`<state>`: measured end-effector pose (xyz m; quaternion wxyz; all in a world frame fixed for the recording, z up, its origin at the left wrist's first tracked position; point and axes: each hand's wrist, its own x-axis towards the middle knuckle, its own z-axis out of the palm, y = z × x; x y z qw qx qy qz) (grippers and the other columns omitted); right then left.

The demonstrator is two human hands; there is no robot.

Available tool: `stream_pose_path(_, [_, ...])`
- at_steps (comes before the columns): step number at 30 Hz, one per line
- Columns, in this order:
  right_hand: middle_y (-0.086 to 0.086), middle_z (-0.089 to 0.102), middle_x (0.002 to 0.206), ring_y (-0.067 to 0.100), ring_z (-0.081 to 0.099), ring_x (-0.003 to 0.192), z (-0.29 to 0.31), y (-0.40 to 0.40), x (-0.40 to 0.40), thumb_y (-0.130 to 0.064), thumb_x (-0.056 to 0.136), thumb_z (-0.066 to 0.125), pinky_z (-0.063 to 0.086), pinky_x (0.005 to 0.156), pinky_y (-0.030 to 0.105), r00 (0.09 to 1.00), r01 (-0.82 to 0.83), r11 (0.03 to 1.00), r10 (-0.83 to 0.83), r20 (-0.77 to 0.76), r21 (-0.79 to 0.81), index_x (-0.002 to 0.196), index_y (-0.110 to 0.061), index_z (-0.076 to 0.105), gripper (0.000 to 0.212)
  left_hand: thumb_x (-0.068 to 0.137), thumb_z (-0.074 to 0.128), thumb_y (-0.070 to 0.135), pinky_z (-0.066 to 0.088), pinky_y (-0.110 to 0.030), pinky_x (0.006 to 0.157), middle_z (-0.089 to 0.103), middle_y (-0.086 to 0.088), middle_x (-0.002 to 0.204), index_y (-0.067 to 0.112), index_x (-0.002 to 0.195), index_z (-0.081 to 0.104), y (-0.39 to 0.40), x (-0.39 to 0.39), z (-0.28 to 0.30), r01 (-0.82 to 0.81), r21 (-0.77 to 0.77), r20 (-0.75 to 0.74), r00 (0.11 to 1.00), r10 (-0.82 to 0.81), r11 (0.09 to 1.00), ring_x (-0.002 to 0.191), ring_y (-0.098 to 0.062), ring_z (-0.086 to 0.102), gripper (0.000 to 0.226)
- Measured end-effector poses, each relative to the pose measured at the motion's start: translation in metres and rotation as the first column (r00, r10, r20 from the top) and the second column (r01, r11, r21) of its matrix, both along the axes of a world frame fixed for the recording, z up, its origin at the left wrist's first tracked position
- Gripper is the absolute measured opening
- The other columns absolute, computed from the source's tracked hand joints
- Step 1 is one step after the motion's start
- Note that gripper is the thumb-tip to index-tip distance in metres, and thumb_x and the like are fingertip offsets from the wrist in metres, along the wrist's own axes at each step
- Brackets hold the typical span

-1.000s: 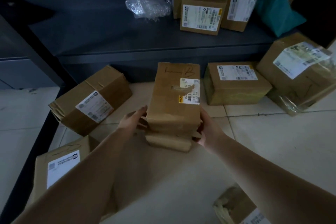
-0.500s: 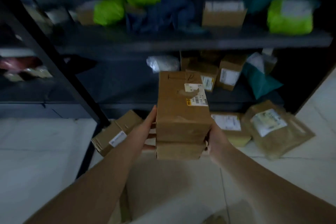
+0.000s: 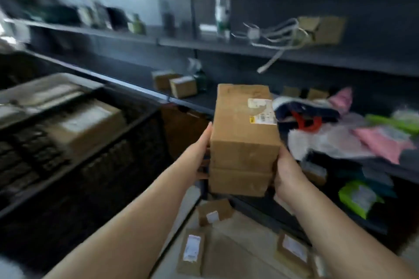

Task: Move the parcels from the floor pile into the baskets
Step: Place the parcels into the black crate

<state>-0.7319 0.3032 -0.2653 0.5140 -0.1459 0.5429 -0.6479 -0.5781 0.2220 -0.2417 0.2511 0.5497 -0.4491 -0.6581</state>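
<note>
Both hands clamp two stacked cardboard parcels [image 3: 243, 140] in mid-air: left hand [image 3: 197, 156] flat-fingered on one side, right hand [image 3: 286, 173] cupping the other. A dark basket [image 3: 127, 142] with a box sits left; more parcels [image 3: 191, 253] lie on the floor; cluttered shelves [image 3: 226, 47] behind.

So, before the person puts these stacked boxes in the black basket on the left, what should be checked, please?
1. Both hands on the stack: left hand and right hand press its sides. Ok.
2. Top box sits squarely on the lower box: ok.
3. Room in the black basket: it already holds a labelled box; cannot tell, blurred.
4. Floor parcels near the feet: not ok.
</note>
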Motion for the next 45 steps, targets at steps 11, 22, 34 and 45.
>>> stream_pose_path(11, [-0.010,0.071,0.060,0.010,0.067,0.051,0.162,-0.002,0.184,-0.066,0.085,0.043,0.048,0.039,0.020,0.942,-0.291,0.946,0.257,-0.213,-0.145,0.051,-0.038,0.072,0.053,0.051,0.055,0.086,0.056,-0.043,0.072,0.069,0.004,0.079,0.030,0.087,0.068,0.030,0.219,0.163,-0.122,-0.231,-0.113,0.989,0.098,0.965,0.084,-0.024,0.068,0.068])
stream_pose_path(22, [0.001,0.075,0.086,0.021,0.071,0.059,0.179,-0.041,0.393,-0.071,0.075,0.053,0.050,0.036,0.029,0.953,-0.286,0.945,0.262,-0.153,-0.158,0.102,-0.036,0.071,0.047,0.079,0.047,0.070,0.046,-0.041,0.082,0.058,-0.005,0.119,0.019,0.121,0.054,0.000,0.414,0.193,-0.155,-0.267,-0.057,0.988,0.145,0.951,0.107,-0.028,0.055,0.067])
stream_pose_path(34, [0.003,0.075,0.085,0.028,0.071,0.080,0.146,-0.157,0.408,-0.076,0.077,0.043,0.055,0.057,0.035,0.993,-0.078,0.992,0.069,-0.093,-0.101,0.088,-0.030,0.077,0.058,0.080,0.049,0.067,0.047,-0.044,0.092,0.060,-0.003,0.108,0.021,0.100,0.058,-0.145,0.402,0.150,0.019,-0.163,-0.087,0.996,-0.034,0.986,0.102,-0.027,0.055,0.051])
stream_pose_path(45, [0.001,0.056,0.090,0.021,0.052,0.084,0.107,-0.205,0.409,-0.037,0.093,0.052,0.038,0.072,0.032,0.954,0.152,0.943,-0.062,-0.293,0.296,0.094,-0.017,0.054,0.021,0.091,0.044,0.054,0.034,-0.042,0.099,0.048,-0.003,0.137,0.020,0.134,0.048,-0.235,0.402,0.087,0.366,-0.179,0.175,0.925,-0.336,0.913,0.123,-0.025,0.046,0.055])
